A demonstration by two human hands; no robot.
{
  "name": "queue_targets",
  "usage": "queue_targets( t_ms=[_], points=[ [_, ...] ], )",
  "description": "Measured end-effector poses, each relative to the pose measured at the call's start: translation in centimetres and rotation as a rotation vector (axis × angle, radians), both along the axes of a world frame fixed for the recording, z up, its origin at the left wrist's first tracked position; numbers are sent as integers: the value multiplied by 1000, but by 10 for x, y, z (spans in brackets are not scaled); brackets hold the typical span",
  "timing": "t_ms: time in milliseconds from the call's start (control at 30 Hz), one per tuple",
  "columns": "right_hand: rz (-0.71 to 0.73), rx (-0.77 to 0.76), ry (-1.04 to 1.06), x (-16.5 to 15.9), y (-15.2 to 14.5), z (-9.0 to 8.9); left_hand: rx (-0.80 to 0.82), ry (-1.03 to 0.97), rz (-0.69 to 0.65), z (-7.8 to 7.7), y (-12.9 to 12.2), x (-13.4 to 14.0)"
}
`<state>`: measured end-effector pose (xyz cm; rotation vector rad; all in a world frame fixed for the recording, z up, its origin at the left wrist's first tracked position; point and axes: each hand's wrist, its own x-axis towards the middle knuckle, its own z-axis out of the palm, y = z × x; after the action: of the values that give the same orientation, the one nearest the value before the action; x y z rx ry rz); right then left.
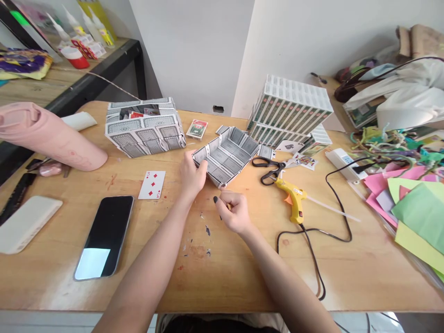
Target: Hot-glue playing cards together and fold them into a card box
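My left hand (pixel 193 175) is closed on the near left corner of an open box made of playing cards (pixel 227 155), grey patterned backs showing inside. The box tilts, its near corner toward me. Just below that corner my right hand (pixel 234 212) is curled shut. Something small and dark shows at its thumb and fingers; what it holds, if anything, I cannot make out. Black-handled scissors (pixel 268 170) and a yellow glue gun (pixel 293 199) with a clear glue stick lie to the right. A three of diamonds card (pixel 151 185) rests face up at the left.
A larger card-covered box (pixel 144 127) stands at the back left, a card pack (pixel 197 129) beside it. Stacked card packs (pixel 291 111) rise behind the scissors. A phone (pixel 106 236), pink bottle (pixel 52 136), power strip (pixel 347 164), black cord (pixel 342 208) and coloured paper (pixel 416 208) surround the workspace.
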<state>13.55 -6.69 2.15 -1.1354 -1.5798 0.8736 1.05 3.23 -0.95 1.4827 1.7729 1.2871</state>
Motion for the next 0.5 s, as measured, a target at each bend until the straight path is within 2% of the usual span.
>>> queue_targets(
  t_ms=[300, 500],
  points=[
    [-50, 19, -1, 2, 5, 5, 28, 20, -10, -1, 0, 0],
    [108, 105, -257, -8, 3, 18, 40, 28, -22, -1, -2, 1]
  ],
)
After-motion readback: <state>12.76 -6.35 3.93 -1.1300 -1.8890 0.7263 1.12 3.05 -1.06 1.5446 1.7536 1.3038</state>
